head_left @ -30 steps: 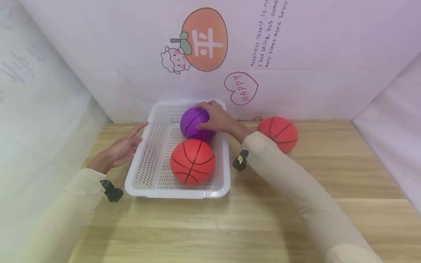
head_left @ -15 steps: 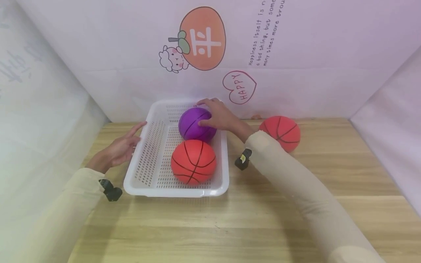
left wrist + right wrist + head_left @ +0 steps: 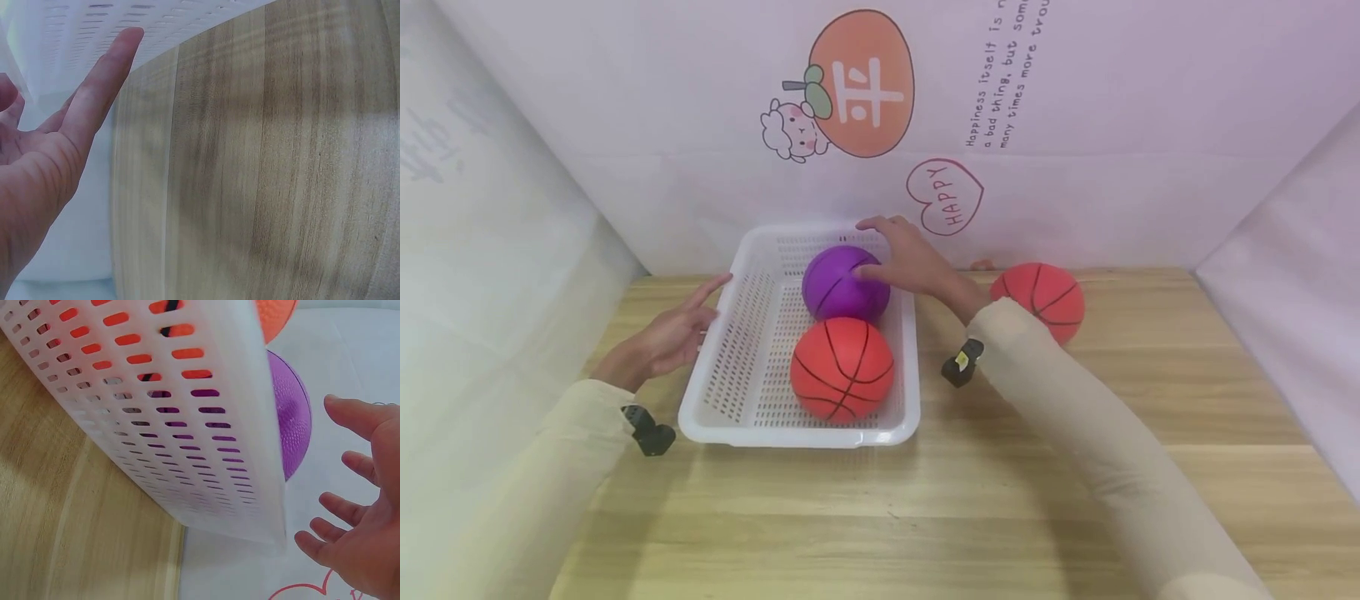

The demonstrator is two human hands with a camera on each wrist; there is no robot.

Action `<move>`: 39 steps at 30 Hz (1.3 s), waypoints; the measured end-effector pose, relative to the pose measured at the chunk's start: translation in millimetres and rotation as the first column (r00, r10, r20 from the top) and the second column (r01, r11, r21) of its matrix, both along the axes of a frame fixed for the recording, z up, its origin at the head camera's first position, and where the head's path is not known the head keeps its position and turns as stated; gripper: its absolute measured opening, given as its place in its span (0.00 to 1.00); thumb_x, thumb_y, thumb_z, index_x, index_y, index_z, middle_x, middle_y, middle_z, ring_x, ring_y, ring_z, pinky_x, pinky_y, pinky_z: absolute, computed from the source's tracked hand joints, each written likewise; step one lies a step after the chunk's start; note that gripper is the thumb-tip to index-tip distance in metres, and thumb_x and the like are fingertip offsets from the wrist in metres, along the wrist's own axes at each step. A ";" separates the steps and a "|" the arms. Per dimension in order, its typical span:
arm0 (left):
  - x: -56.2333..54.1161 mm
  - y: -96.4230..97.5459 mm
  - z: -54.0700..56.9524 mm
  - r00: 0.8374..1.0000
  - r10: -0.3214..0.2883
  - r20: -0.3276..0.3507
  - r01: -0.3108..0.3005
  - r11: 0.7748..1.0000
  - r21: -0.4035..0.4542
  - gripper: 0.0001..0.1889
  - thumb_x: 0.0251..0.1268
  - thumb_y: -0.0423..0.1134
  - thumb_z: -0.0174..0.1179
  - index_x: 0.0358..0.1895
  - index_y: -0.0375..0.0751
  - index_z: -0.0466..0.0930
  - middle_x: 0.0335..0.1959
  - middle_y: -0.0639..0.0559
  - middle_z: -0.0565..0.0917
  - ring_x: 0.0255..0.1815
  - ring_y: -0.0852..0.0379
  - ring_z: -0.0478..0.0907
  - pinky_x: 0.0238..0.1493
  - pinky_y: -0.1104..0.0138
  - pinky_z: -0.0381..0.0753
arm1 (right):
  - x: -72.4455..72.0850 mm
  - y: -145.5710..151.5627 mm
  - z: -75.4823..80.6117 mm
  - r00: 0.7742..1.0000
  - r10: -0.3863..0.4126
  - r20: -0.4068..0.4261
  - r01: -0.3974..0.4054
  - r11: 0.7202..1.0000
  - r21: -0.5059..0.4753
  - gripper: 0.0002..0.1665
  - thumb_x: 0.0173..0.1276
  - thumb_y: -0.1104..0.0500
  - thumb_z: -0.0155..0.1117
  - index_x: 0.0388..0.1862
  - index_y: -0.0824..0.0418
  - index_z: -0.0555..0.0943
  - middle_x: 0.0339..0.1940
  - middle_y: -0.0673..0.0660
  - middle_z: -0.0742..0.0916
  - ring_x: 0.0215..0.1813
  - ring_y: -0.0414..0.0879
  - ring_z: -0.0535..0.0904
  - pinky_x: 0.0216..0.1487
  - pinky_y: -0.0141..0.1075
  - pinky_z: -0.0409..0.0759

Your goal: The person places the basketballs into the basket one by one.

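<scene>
A white perforated plastic basket (image 3: 805, 437) stands on the table, holding a purple toy basketball (image 3: 838, 287) at the back and a red toy basketball (image 3: 842, 371) in front. My right hand (image 3: 913, 258) is over the basket's right back side, fingers spread; the right wrist view shows this right hand (image 3: 369, 506) apart from the purple ball (image 3: 294, 425), with nothing in it. On the other side, my left hand (image 3: 676, 340) lies along the basket's left rim, its index finger extended. In the left wrist view that finger (image 3: 103, 84) reaches the basket's slotted wall (image 3: 187, 12).
Another red basketball (image 3: 1045, 296) lies on the wooden table (image 3: 895, 517) to the basket's right, partly behind my right forearm. White printed sheets (image 3: 700, 108) form walls at the back and both sides. Dark wrist cameras (image 3: 653, 433) are strapped on both sleeves.
My right hand has let go of the purple ball and drawn slightly up and right, its fingers opening. The purple ball stays in the basket. My left hand keeps its place at the rim.
</scene>
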State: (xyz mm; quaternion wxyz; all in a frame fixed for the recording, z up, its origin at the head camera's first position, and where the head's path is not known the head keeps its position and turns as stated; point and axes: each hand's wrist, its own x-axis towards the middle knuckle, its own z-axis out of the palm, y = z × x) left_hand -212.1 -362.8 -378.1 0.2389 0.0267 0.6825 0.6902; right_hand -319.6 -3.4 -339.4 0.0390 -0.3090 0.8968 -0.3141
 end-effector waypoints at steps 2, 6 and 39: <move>0.0 -0.1 0.4 1.000 -0.001 -0.005 0.001 1.000 -0.002 0.35 0.81 0.32 0.35 0.82 0.63 0.34 0.74 0.29 0.54 0.56 0.48 0.80 0.50 0.50 0.82 | -0.2 2.2 0.8 1.000 0.006 -0.002 -0.006 1.000 -0.003 0.43 0.63 0.48 0.72 0.74 0.58 0.68 0.70 0.64 0.70 0.71 0.56 0.64 0.69 0.53 0.64; 0.0 -0.3 0.8 1.000 -0.006 -0.010 0.006 1.000 -0.006 0.36 0.81 0.32 0.36 0.82 0.64 0.34 0.75 0.30 0.53 0.57 0.48 0.79 0.50 0.49 0.81 | 1.7 6.1 4.1 1.000 0.019 -0.001 -0.019 1.000 -0.002 0.42 0.63 0.48 0.71 0.74 0.58 0.68 0.71 0.62 0.70 0.72 0.54 0.62 0.69 0.53 0.64; 1.6 0.2 0.4 1.000 -0.014 -0.028 0.013 1.000 -0.008 0.35 0.82 0.34 0.37 0.82 0.61 0.32 0.70 0.33 0.62 0.55 0.48 0.81 0.50 0.50 0.82 | 13.4 46.9 24.4 0.999 0.039 -0.001 -0.039 0.999 0.012 0.43 0.66 0.45 0.69 0.75 0.56 0.66 0.74 0.55 0.69 0.75 0.49 0.59 0.73 0.51 0.60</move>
